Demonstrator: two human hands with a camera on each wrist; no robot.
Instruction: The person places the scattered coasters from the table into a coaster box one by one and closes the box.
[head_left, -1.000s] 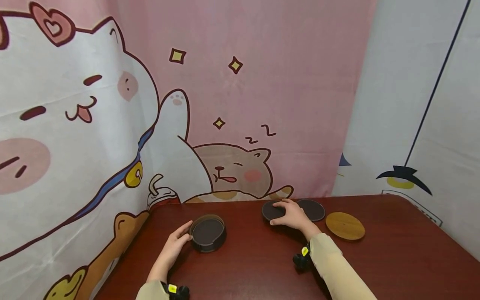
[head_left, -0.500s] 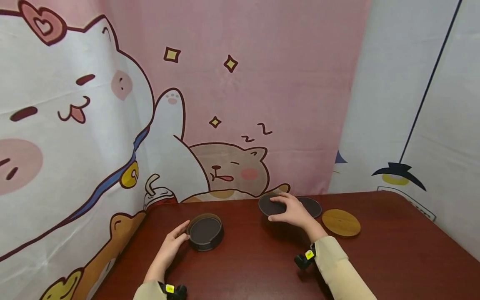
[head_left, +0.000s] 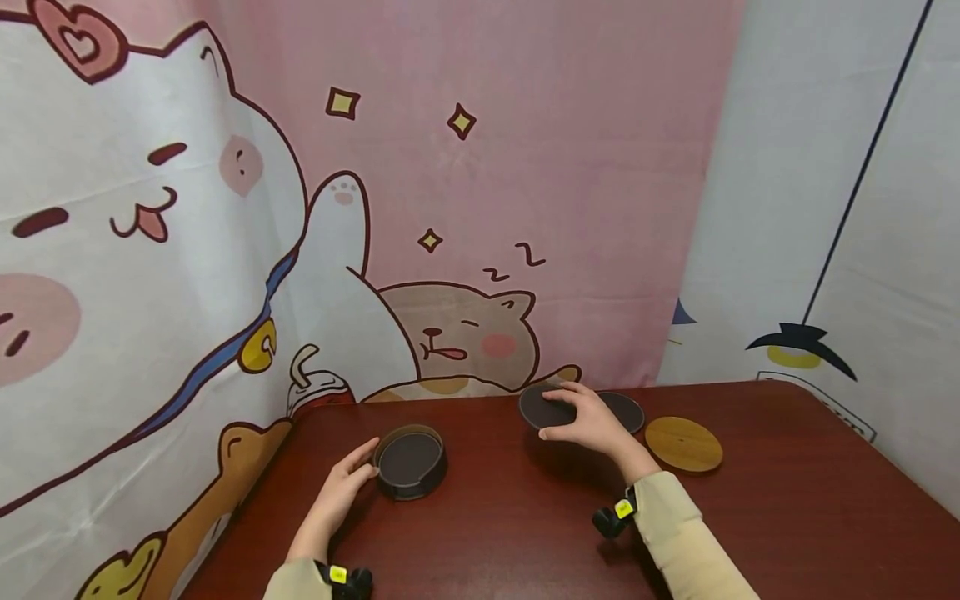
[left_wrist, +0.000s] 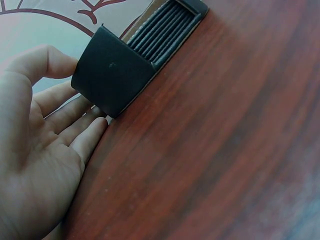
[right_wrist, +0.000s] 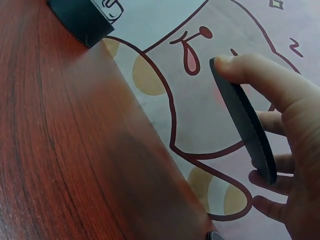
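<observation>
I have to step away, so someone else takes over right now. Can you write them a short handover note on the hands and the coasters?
Left hand: open, fingers resting against the round coaster holder, which already has dark coasters stacked in it.
Right hand: pinching one dark coaster, lifted off the table.
Still lying flat: a second dark coaster behind the right hand and a wooden coaster to its right.
Left: the held coaster is not yet in the holder.

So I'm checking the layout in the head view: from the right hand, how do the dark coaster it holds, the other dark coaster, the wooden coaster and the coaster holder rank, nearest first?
1. Held dark coaster, gripped by the right hand.
2. Other dark coaster, just to its right.
3. Wooden coaster, farther right.
4. Coaster holder, far left, touched by the left hand.
</observation>
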